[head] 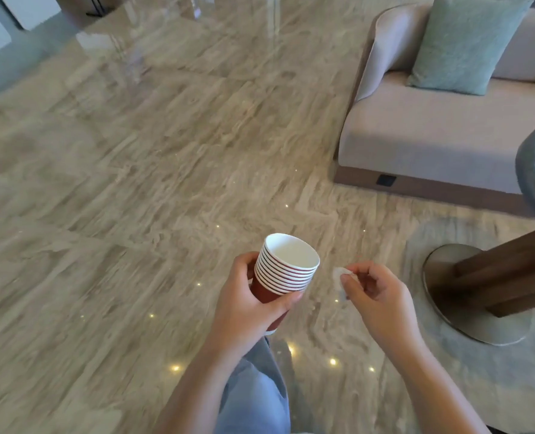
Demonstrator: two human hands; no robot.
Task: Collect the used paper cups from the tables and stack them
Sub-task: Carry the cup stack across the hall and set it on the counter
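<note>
The left hand (247,302) grips a tilted stack of red paper cups (286,270) over the polished floor (134,183). Just beside it, the right hand (382,299) pinches a small white scrap (340,277), too blurred to identify. Since only the lower cups are held, more tilt could probably let the loosely nested upper ones slide out and scatter.

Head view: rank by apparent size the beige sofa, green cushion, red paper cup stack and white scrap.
1. Beige upholstered sofa
2. Pale green fabric cushion
3. Stack of red paper cups, held in the left hand; it is near the camera, so it looks enlarged
4. Small white scrap, pinched by the right hand
</note>
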